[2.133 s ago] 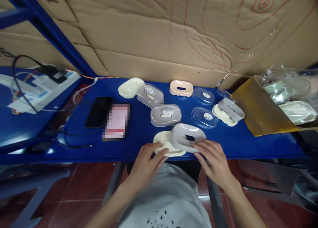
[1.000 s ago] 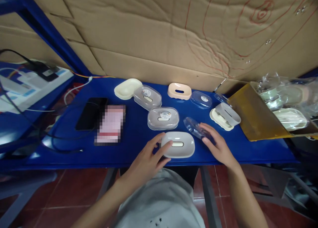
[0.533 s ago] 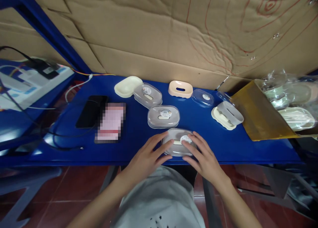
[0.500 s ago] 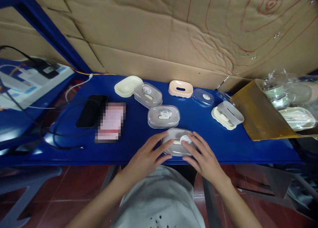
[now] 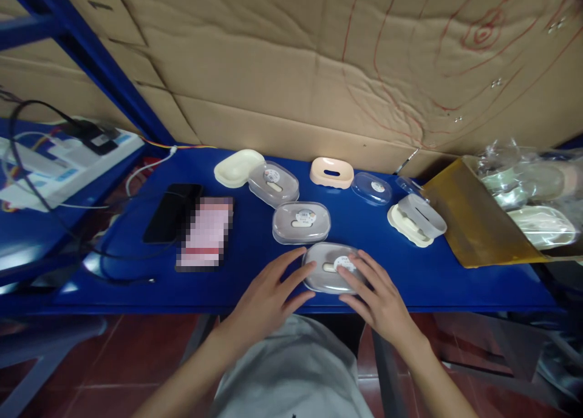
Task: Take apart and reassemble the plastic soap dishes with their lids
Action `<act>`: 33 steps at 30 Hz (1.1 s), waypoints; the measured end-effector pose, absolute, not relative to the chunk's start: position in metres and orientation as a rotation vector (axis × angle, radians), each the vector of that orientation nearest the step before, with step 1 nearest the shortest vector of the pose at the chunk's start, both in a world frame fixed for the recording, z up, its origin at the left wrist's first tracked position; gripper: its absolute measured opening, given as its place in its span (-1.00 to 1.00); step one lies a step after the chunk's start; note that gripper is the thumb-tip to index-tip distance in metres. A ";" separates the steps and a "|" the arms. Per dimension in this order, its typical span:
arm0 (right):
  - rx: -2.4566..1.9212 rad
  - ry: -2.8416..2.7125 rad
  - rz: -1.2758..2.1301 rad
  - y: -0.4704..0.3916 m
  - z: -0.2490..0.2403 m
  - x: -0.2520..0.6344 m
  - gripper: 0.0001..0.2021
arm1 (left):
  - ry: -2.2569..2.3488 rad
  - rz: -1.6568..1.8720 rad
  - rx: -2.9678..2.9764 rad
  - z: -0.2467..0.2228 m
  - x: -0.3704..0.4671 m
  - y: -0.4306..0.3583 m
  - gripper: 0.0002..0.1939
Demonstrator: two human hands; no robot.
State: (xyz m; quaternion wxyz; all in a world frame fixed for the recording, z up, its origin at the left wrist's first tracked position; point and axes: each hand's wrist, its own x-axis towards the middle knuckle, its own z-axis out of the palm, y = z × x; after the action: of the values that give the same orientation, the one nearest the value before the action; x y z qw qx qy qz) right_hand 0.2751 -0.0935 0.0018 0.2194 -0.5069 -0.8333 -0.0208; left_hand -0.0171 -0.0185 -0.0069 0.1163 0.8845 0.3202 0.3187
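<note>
Left hand (image 5: 276, 288) and right hand (image 5: 381, 293) straddle opposite ends, fingers spread, seemingly touching; pressure, can't tell. Tabletop (image 5: 250, 248): grey dish (image 5: 321, 282) near front edge, between them. Clear lid (image 5: 325, 251), held beside it in the right hand a second ago, now covers it; set looks closed. Versus half a second back, left fingertip sits clear of the cream slot (image 5: 328, 267).

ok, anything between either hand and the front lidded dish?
Nothing visible: the left hand and right hand are at the front lidded dish, one each side. The next lidded dish lies beyond, not between.
</note>
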 end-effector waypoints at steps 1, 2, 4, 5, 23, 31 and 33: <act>-1.440 -2.275 -0.071 -0.094 0.002 0.284 -0.37 | 0.986 0.939 2.638 -0.004 -0.019 -0.015 -0.58; -1.490 -2.232 -0.096 -0.093 0.002 0.293 -0.37 | 1.053 0.944 2.679 -0.002 -0.022 -0.011 -0.59; -1.605 -2.127 -0.179 -0.087 0.002 0.313 -0.38 | 1.198 0.927 2.733 0.000 -0.025 -0.002 -0.62; -1.656 -2.077 -0.228 -0.082 0.002 0.321 -0.39 | 1.249 0.902 2.754 -0.001 -0.025 0.002 -0.64; -1.520 -2.243 0.138 0.141 0.039 0.373 -0.62 | 1.192 0.902 2.735 -0.016 -0.011 -0.003 -0.65; -1.508 -2.596 0.207 0.212 0.053 0.338 -0.66 | 1.176 0.921 2.680 -0.017 -0.015 -0.004 -0.68; -1.538 -2.616 0.177 0.210 0.054 0.338 -0.66 | 1.160 0.920 2.673 -0.017 -0.015 -0.005 -0.68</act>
State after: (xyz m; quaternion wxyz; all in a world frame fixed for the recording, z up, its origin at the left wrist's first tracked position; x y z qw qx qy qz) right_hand 0.3377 0.2096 0.0542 0.0509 -0.5052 -0.8596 0.0580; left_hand -0.0149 -0.0047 -0.0165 0.0432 0.8739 0.3792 0.3010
